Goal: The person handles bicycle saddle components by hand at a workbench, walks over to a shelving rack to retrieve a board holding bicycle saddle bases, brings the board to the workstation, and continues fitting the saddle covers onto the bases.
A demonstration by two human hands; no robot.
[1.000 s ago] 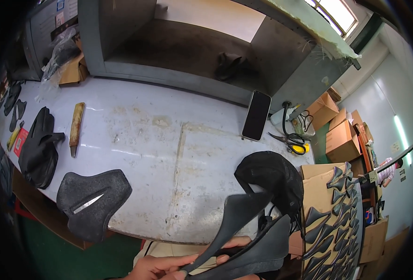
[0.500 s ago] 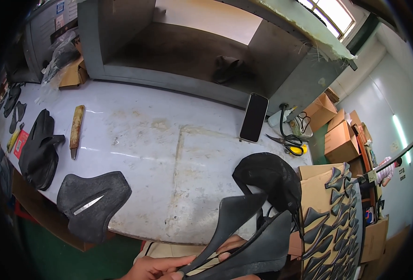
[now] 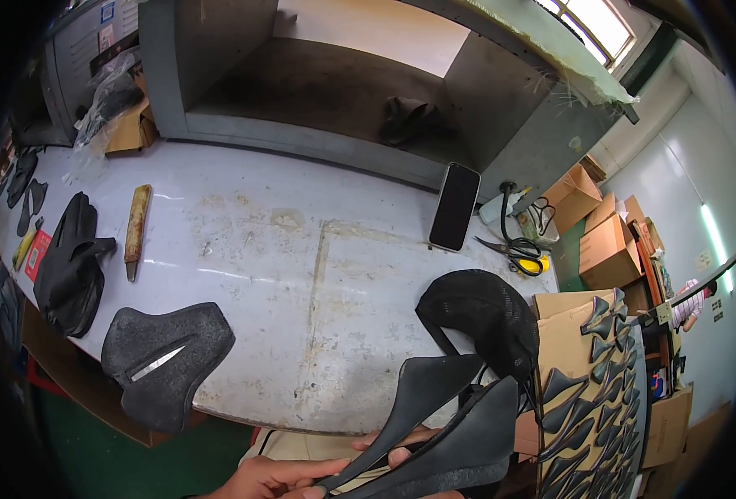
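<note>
At the lower edge I hold a black, leather-like cover [image 3: 468, 437] with two wing-shaped flaps and a pale inner side, much like a bicycle saddle cover. My left hand [image 3: 280, 476] pinches its narrow end between thumb and fingers. Between the two flaps show the fingers of my right hand [image 3: 398, 455], closed on the piece; the rest of that hand is mostly hidden behind it. To the left, on the table's front edge, lies a black saddle-shaped piece [image 3: 168, 358] with a slit down its middle. A black mesh cap [image 3: 488, 320] rests just beyond the held cover.
On the white table [image 3: 251, 291] lie a worn wooden-handled tool [image 3: 137, 229], a black glove-like bundle [image 3: 72, 266], a phone [image 3: 455, 208] and black-handled scissors [image 3: 513, 249]. A grey metal frame [image 3: 301, 150] stands behind. At right, several black pieces cover a cardboard sheet [image 3: 555, 308].
The left flap of the cover has shifted slightly down and right. More of my right fingers shows beside it, while my left hand keeps its pinch at the narrow end.
</note>
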